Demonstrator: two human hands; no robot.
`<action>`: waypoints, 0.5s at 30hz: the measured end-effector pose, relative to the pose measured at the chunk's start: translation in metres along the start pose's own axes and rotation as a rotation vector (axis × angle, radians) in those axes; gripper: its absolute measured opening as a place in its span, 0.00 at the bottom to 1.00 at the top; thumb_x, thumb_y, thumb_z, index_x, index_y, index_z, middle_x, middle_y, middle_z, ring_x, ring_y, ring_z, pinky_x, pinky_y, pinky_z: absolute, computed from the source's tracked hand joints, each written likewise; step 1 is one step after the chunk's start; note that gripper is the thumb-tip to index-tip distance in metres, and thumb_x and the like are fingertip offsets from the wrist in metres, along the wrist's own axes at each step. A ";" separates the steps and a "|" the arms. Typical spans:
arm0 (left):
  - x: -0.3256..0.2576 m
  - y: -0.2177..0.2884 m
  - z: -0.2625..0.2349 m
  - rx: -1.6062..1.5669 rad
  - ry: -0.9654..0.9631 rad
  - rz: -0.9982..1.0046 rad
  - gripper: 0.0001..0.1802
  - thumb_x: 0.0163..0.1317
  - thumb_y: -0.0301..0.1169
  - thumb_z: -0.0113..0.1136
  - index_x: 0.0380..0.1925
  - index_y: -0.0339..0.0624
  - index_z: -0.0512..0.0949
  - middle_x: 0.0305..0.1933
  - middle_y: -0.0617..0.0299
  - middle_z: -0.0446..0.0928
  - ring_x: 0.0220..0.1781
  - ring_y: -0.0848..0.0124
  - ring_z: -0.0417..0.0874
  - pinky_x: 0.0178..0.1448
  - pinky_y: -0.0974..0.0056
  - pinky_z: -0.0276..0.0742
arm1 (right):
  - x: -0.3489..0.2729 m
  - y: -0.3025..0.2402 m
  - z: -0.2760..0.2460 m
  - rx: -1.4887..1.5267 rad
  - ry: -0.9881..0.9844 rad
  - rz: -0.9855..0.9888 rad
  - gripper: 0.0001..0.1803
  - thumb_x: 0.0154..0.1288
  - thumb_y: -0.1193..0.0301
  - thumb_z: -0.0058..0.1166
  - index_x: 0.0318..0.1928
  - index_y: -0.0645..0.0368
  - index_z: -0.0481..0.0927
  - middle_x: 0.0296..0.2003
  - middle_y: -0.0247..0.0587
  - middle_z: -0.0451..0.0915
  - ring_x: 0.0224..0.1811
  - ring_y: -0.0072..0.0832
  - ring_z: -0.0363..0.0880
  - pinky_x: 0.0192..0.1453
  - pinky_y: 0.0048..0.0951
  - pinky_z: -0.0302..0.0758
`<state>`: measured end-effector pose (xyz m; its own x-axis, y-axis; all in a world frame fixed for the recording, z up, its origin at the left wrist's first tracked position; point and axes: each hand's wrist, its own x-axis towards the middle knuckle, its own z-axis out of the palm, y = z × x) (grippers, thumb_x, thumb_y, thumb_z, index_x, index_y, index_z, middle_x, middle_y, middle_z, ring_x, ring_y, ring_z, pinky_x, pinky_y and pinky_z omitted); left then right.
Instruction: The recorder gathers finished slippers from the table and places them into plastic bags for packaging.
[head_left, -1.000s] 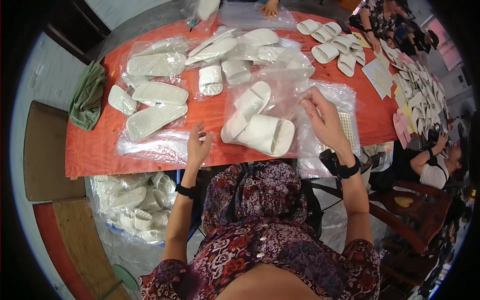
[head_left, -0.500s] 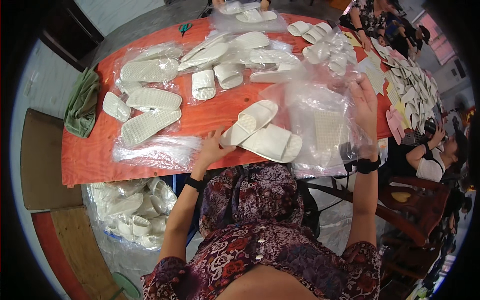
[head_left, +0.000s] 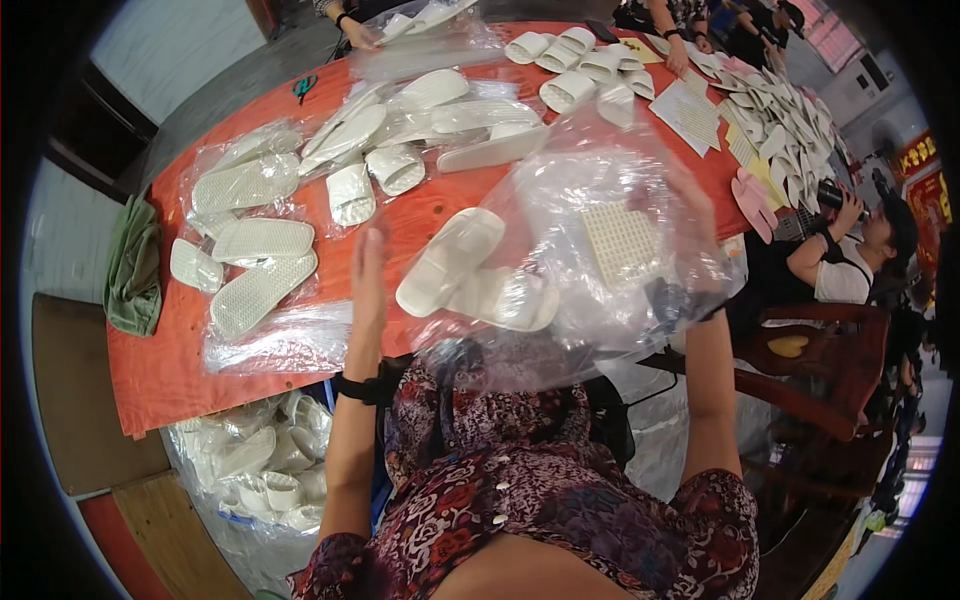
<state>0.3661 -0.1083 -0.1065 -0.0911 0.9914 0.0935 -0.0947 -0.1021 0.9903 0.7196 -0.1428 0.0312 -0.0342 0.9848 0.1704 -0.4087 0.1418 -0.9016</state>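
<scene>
White slippers (head_left: pixel 470 270); clear plastic bag (head_left: pixel 600 250); orange-red table (head_left: pixel 170 370); green cloth (head_left: pixel 133 270); maroon floral-patterned garment (head_left: pixel 520 500); pink slippers (head_left: pixel 752 200).

left hand (head_left: pixel 368 275) raised flat, right hand (head_left: pixel 700 215) gripping

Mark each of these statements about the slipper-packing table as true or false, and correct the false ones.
1. The table has an orange-red cover. True.
2. The right hand is behind a clear plastic bag that is lifted above the table. True.
3. The left hand grips a pair of scissors. False: it is open and flat, its fingers stretched out, next to the pair of white slippers.
4. The slippers on the table are black. False: they are white or cream, with a few pink ones at the far right.
5. A green cloth lies at the table's left end. True.
</scene>
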 end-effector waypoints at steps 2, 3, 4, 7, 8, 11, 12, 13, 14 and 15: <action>0.006 0.023 -0.003 -0.008 -0.102 0.087 0.25 0.67 0.41 0.44 0.58 0.36 0.64 0.60 0.54 0.65 0.63 0.64 0.64 0.65 0.62 0.57 | 0.010 0.029 -0.009 -0.125 -0.043 0.151 0.13 0.66 0.65 0.44 0.44 0.60 0.70 0.37 0.37 0.76 0.39 0.29 0.77 0.47 0.30 0.73; 0.006 0.034 -0.003 0.165 -0.185 0.139 0.27 0.66 0.44 0.44 0.58 0.35 0.64 0.61 0.52 0.65 0.64 0.63 0.63 0.65 0.61 0.57 | 0.015 0.041 -0.012 -0.122 -0.045 0.148 0.13 0.66 0.65 0.44 0.44 0.60 0.70 0.37 0.37 0.76 0.39 0.29 0.77 0.47 0.30 0.73; 0.008 0.029 -0.003 0.169 -0.184 0.142 0.27 0.66 0.44 0.44 0.58 0.35 0.64 0.61 0.52 0.65 0.64 0.63 0.63 0.65 0.61 0.57 | 0.020 0.052 -0.016 -0.130 -0.153 0.214 0.11 0.66 0.65 0.44 0.42 0.59 0.70 0.37 0.38 0.76 0.40 0.29 0.77 0.47 0.31 0.74; 0.011 0.008 -0.014 0.509 -0.385 0.122 0.29 0.66 0.45 0.44 0.58 0.33 0.63 0.60 0.49 0.65 0.64 0.62 0.63 0.65 0.62 0.57 | 0.032 0.084 -0.017 -0.116 -0.313 0.306 0.09 0.67 0.65 0.44 0.40 0.57 0.69 0.38 0.38 0.76 0.41 0.30 0.78 0.47 0.32 0.74; 0.012 0.003 -0.015 0.545 -0.458 0.034 0.28 0.66 0.45 0.45 0.56 0.32 0.65 0.56 0.48 0.69 0.59 0.62 0.68 0.62 0.63 0.60 | 0.035 0.092 -0.019 -0.103 -0.338 0.331 0.09 0.68 0.64 0.43 0.39 0.57 0.68 0.39 0.39 0.76 0.42 0.30 0.78 0.46 0.32 0.74; 0.014 -0.012 -0.019 0.625 -0.579 -0.100 0.26 0.64 0.45 0.48 0.49 0.31 0.70 0.44 0.50 0.75 0.47 0.64 0.75 0.52 0.64 0.68 | 0.039 0.106 -0.028 -0.125 -0.377 0.368 0.07 0.68 0.66 0.43 0.39 0.56 0.68 0.39 0.38 0.76 0.44 0.29 0.77 0.47 0.32 0.74; 0.013 -0.018 -0.021 0.665 -0.631 -0.146 0.24 0.63 0.44 0.50 0.45 0.32 0.74 0.36 0.51 0.78 0.39 0.67 0.78 0.44 0.64 0.71 | 0.039 0.110 -0.030 -0.158 -0.358 0.389 0.07 0.68 0.66 0.43 0.39 0.55 0.68 0.39 0.38 0.76 0.45 0.29 0.77 0.47 0.32 0.74; 0.012 -0.026 -0.025 0.668 -0.630 -0.146 0.24 0.63 0.44 0.50 0.45 0.32 0.74 0.36 0.51 0.78 0.39 0.67 0.78 0.44 0.64 0.71 | 0.038 0.113 -0.033 -0.155 -0.359 0.388 0.07 0.68 0.66 0.43 0.39 0.55 0.68 0.39 0.38 0.76 0.45 0.29 0.77 0.47 0.32 0.74; 0.009 -0.038 -0.032 0.678 -0.604 -0.110 0.22 0.61 0.44 0.52 0.39 0.32 0.76 0.29 0.54 0.77 0.32 0.69 0.76 0.38 0.64 0.70 | 0.037 0.116 -0.034 -0.201 -0.340 0.451 0.07 0.68 0.66 0.43 0.38 0.55 0.69 0.39 0.37 0.76 0.45 0.28 0.77 0.46 0.31 0.74; 0.007 -0.047 -0.035 0.687 -0.584 -0.072 0.20 0.60 0.44 0.54 0.34 0.33 0.78 0.22 0.57 0.76 0.25 0.71 0.74 0.32 0.64 0.69 | 0.034 0.118 -0.036 -0.248 -0.317 0.512 0.07 0.68 0.66 0.42 0.37 0.55 0.69 0.38 0.36 0.76 0.45 0.27 0.76 0.46 0.30 0.74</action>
<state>0.3348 -0.0990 -0.1558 0.4272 0.8963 -0.1186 0.5494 -0.1532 0.8214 0.7036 -0.0886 -0.0835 -0.4517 0.8619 -0.2306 -0.0479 -0.2815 -0.9584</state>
